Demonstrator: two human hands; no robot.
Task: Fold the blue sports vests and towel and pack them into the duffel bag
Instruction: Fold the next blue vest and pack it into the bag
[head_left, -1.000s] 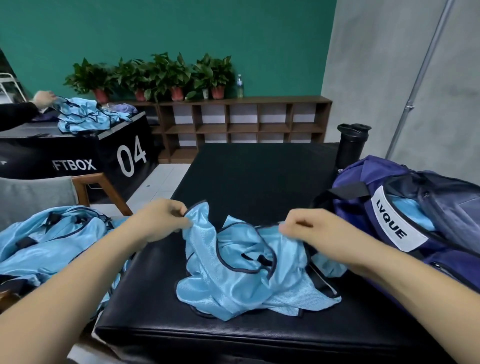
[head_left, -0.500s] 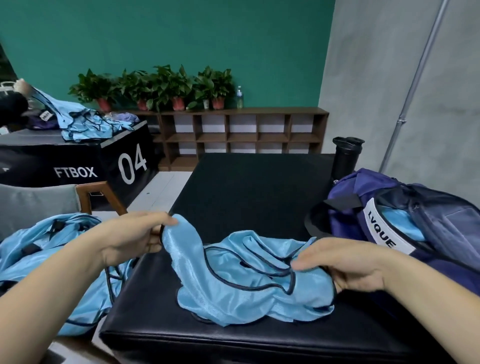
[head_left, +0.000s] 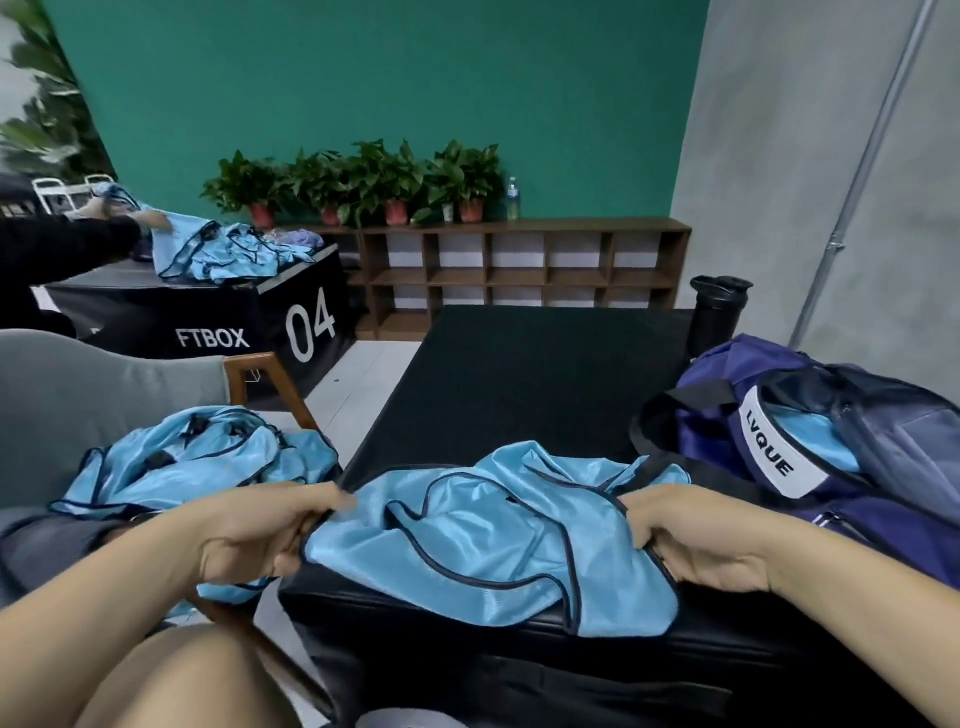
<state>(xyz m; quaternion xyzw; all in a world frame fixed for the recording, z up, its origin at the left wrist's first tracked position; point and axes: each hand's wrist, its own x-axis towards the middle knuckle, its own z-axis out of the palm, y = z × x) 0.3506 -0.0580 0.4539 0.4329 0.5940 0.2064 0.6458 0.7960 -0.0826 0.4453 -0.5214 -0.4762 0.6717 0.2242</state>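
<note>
Pinching the left edge of a crumpled light-blue mesh sports vest (head_left: 493, 540), piped in dark blue, in the curled fingers of the left hand (head_left: 260, 535), and clutching its right edge in the right hand (head_left: 691, 540), both hands being well apart with the cloth stretching between them. Resting that vest on the near end of a black padded platform (head_left: 519, 374), one lower corner hanging over the front edge. Standing open just beside the right hand, on the same platform: a purple fabric duffel bag (head_left: 883, 530) bearing a white "LVQUE" label and showing light-blue cloth (head_left: 815, 436) inside its mouth. Lying heaped to the left on a grey upholstered chair (head_left: 78, 384) with a wooden frame: a pile of more light-blue vests (head_left: 197, 462). Standing behind the bag: a tall black bottle (head_left: 719, 312).
</note>
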